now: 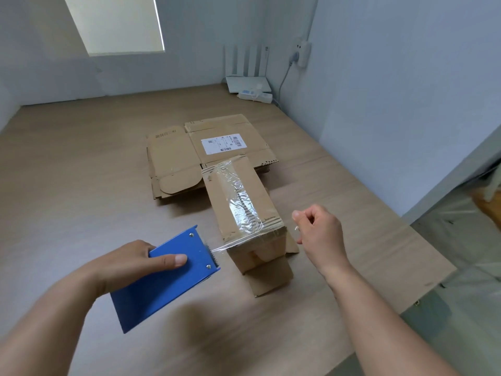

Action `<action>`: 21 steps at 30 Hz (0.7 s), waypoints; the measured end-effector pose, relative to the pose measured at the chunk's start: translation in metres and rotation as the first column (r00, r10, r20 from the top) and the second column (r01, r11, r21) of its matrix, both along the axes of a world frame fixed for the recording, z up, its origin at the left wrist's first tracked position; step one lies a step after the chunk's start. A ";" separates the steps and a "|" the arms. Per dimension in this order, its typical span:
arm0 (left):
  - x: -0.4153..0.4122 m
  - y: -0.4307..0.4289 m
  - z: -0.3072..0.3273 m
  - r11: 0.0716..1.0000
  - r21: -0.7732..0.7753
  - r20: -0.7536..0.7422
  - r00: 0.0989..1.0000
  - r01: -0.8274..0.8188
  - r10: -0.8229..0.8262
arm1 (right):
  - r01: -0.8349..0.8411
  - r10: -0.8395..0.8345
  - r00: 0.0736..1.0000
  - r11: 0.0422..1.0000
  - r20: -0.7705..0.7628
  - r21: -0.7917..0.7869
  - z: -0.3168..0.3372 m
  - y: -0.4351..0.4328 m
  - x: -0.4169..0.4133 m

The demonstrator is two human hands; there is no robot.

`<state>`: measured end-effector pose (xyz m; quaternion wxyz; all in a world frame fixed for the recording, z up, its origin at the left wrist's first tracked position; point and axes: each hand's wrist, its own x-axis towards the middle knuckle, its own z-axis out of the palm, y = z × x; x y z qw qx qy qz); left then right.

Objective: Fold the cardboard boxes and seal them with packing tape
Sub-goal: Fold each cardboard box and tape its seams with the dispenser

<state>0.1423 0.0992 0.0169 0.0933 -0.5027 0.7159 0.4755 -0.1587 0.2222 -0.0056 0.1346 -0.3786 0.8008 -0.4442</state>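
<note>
A long folded cardboard box (245, 210) lies on the wooden floor, with clear packing tape (238, 194) running along its top. My left hand (130, 264) grips a blue tape dispenser (165, 278) to the left of the box's near end. A strip of tape stretches from the dispenser's blade across that near end. My right hand (320, 232) hovers to the right of the box with fingers curled, and seems to pinch the tape's thin free end. Behind the box lies a stack of flat unfolded cardboard boxes (195, 156), the top one bearing a white label (221, 143).
A white router (248, 82) and a power strip (254, 96) sit in the far corner by the wall, with a cable running up to a socket. On the right the wooden floor ends at a step edge (423, 302).
</note>
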 end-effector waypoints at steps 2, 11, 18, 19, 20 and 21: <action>-0.003 -0.001 -0.005 1.000 0.013 0.003 1.000 -0.003 0.003 | 0.007 -0.008 1.000 1.000 0.013 0.017 -0.002 -0.002 -0.003; -0.035 0.001 -0.031 0.992 0.105 0.013 0.998 -0.064 0.063 | -0.012 -0.007 0.990 0.991 0.140 0.133 -0.027 -0.006 -0.009; -0.070 0.013 -0.041 0.989 0.120 -0.045 0.995 -0.088 0.093 | 0.174 -0.167 0.985 0.886 -0.054 0.431 -0.025 0.001 -0.042; -0.072 0.015 -0.042 0.989 0.115 -0.046 0.994 -0.090 0.096 | 0.220 -0.192 0.975 0.885 -0.107 0.410 -0.021 0.003 -0.046; -0.074 0.017 -0.043 0.989 0.110 -0.046 0.994 -0.095 0.101 | 0.229 -0.198 0.972 0.914 -0.126 0.335 -0.018 0.002 -0.046; -0.077 0.019 -0.043 0.989 0.106 -0.046 0.993 -0.106 0.111 | 0.204 -0.175 0.975 0.947 -0.135 0.249 -0.015 0.001 -0.041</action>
